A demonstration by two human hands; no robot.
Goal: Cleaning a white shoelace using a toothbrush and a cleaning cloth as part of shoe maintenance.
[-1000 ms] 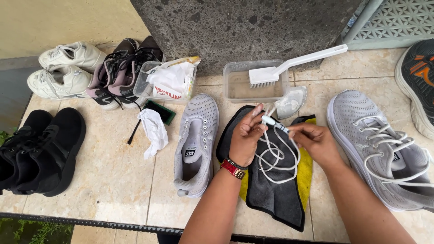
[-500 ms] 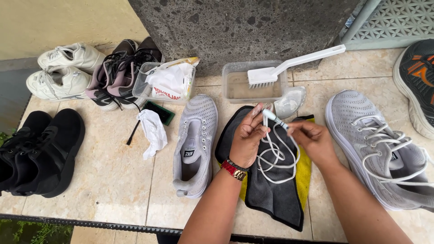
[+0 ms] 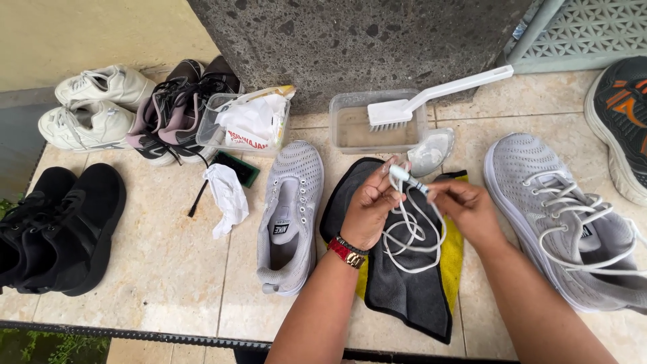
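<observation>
Raised slightly, both hands, left [image 3: 369,207] and right [image 3: 465,209], pinch a white lace [image 3: 412,232] taut between their fingers above a dark cloth [image 3: 411,296], loops dangling.

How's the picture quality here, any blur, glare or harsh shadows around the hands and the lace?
Head view: soft, even daylight, no glare and only faint shadows; left hand, right hand and white shoelace look sharp; the orange-and-black shoe is cut off by the frame's right edge.

Woven white shoelace [image 3: 412,232], matt grey cloth [image 3: 411,296], glossy tiles [image 3: 168,269]
</observation>
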